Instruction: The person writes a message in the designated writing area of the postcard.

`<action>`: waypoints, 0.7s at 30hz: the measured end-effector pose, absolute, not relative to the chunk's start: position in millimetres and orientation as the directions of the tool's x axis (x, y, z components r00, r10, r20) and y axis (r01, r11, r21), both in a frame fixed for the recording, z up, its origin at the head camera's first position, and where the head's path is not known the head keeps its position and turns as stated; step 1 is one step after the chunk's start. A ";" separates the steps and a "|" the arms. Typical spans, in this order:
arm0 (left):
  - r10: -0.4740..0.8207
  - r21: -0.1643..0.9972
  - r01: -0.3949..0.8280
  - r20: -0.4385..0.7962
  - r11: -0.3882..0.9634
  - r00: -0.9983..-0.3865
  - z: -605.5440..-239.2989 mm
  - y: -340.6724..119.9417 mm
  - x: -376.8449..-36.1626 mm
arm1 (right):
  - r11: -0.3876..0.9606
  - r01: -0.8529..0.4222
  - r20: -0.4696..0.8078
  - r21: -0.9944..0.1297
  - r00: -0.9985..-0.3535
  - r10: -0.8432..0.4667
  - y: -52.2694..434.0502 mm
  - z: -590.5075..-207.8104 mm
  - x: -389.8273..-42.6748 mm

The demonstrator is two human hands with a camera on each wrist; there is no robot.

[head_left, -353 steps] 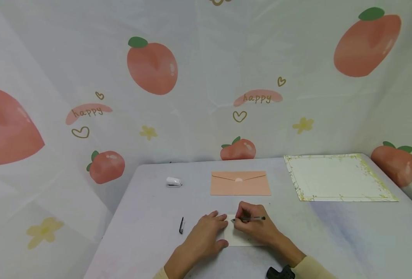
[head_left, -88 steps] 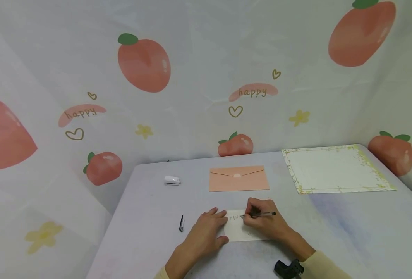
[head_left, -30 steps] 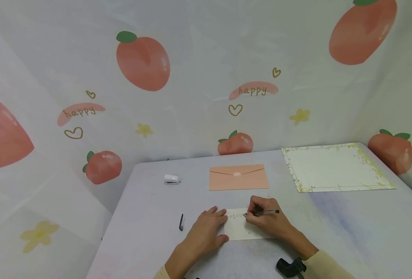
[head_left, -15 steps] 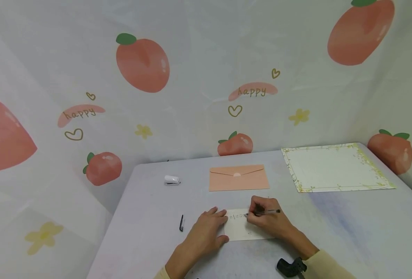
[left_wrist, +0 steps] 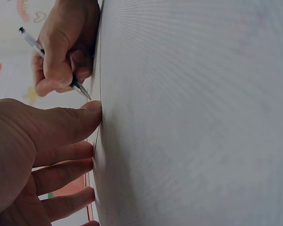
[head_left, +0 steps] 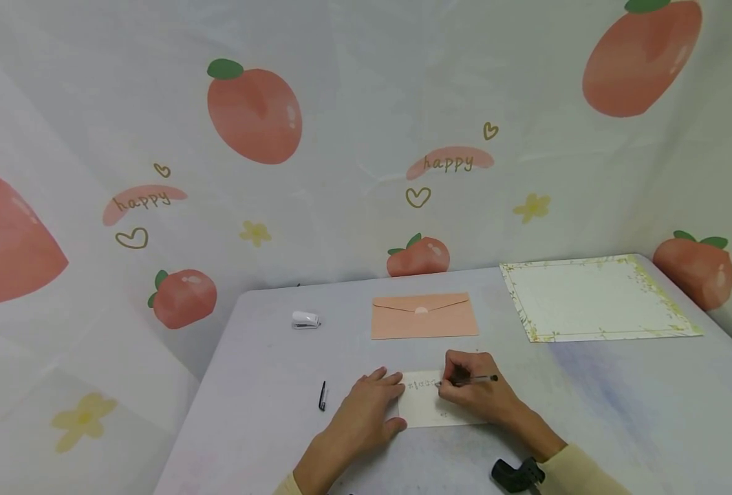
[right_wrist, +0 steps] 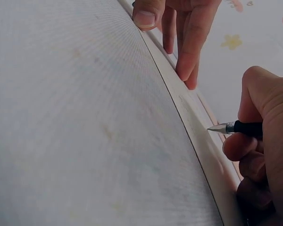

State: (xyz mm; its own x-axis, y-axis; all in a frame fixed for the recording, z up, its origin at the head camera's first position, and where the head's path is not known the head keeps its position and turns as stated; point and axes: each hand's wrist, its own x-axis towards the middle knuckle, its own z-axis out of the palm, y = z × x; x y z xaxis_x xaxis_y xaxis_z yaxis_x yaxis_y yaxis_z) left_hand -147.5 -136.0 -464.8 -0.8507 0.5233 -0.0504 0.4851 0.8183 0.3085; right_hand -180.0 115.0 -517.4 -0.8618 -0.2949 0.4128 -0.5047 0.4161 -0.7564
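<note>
A small cream card (head_left: 424, 410) lies on the table in front of the person, with a short row of handwriting along its top left. My right hand (head_left: 474, 386) pinches a black pen (head_left: 482, 379), its metal tip at the end of that row. In the right wrist view the pen's tip (right_wrist: 218, 128) shows close over the card. My left hand (head_left: 366, 412) rests with spread, straight fingers on the card's left edge; its thumb (left_wrist: 91, 106) presses the near edge in the left wrist view. The right hand covers the card's right part.
A black pen cap (head_left: 323, 397) lies left of the left hand. Farther back are a white stapler (head_left: 306, 320) and a peach envelope (head_left: 424, 323). A large sheet with a floral border (head_left: 595, 299) lies at the back right. A patterned curtain (head_left: 353, 137) hangs behind the table.
Since the oldest frame, a row of writing has appeared on the card, and the right hand with the pen has shifted rightward along it. The left hand stays in place.
</note>
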 end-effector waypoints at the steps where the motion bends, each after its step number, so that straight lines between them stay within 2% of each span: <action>1: 0.524 0.307 0.486 -0.049 0.818 -0.850 -464.9 -135.9 -147.5 | 0.408 -0.510 0.420 -0.757 -0.858 -0.295 115.0 -517.2 -179.9; 14: 0.517 0.299 0.477 -0.068 0.826 -0.853 -464.5 -134.6 -148.1 | 0.360 -0.439 0.394 -0.823 -0.898 -0.196 115.4 -519.3 -180.8; 21: 0.529 0.281 0.491 -0.075 0.824 -0.845 -462.9 -134.3 -147.3 | 0.310 -0.328 0.290 -0.893 -0.943 -0.162 117.4 -513.5 -180.4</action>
